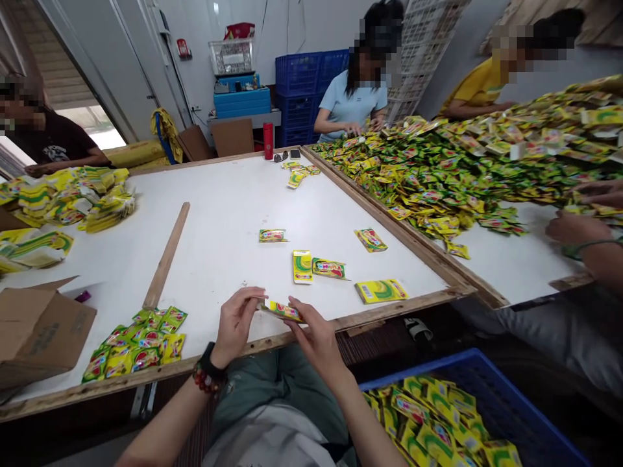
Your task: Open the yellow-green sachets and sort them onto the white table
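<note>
Both my hands hold one yellow-green sachet (283,311) above the near edge of the white table (219,214). My left hand (237,322) pinches its left end; a dark band and beads sit on that wrist. My right hand (311,331) grips the right end with curled fingers. Several loose sachets (329,268) lie on the table just beyond my hands. A row of stacked sachets (136,344) lies at the near left edge.
A wooden stick (167,255) lies on the table's left half. A cardboard box (39,327) sits at the near left. A blue crate (487,402) of sachets stands at my right. Another table holds a big sachet heap (487,155), with several people working around.
</note>
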`<state>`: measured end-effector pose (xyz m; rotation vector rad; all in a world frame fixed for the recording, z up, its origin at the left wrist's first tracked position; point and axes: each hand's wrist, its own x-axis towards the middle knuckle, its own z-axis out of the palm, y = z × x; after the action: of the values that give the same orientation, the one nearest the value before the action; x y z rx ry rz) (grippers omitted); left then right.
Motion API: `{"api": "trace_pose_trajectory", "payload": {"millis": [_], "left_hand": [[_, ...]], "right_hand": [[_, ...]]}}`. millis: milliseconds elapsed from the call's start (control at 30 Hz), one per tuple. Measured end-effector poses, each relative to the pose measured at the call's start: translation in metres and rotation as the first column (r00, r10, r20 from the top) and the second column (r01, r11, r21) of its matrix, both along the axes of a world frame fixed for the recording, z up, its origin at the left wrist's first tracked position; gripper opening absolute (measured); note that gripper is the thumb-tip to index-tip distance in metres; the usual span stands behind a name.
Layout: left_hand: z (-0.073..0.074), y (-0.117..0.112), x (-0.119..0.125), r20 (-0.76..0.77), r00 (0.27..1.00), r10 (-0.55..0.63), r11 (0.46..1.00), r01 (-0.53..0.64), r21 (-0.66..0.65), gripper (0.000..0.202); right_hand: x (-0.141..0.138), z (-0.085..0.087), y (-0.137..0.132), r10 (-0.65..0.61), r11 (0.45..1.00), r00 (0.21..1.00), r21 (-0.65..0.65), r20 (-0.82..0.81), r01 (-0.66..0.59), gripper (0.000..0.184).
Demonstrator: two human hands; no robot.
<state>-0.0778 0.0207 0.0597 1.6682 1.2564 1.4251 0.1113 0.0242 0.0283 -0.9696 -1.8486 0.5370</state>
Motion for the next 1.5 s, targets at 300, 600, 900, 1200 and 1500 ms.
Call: {"api": "trace_pose_trajectory", "payload": {"millis": [300,600,900,1200,1500], "left_hand": [[-0.028,-0.027,0.057,0.443,0.89,0.109,0.991,-0.06,-0.124,0.041],[-0.058,-0.026,0.071,0.204,0.955,0.215,0.977,-0.211,-0.039,0.073],[-0.088,-0.029,0.083,0.019,0.962,0.273,0.949,-0.272,0.156,0.059],[-0.084,-0.031,0.083,-0.124,0.905,0.408,0.894,-0.368,0.255,0.036],[-0.071,-0.03,0.074,-0.244,0.957,0.157,0.987,-0.161,0.001,0.035]], "right_hand": [[-0.019,0.018,-0.039,0.116,0.992,0.992,-0.048,-0.05,-0.118,0.056],[-0.014,0.009,-0.043,-0.06,0.814,0.853,-0.52,-0.518,-0.258,0.051],[-0.019,0.005,-0.041,-0.217,0.877,0.924,-0.479,-0.315,0.043,0.044],[-0.017,0.02,-0.026,-0.323,0.617,0.679,-0.691,-0.659,-0.377,0.043],[-0.009,0.02,-0.027,0.002,0.899,0.957,-0.418,-0.289,-0.128,0.034]]}}
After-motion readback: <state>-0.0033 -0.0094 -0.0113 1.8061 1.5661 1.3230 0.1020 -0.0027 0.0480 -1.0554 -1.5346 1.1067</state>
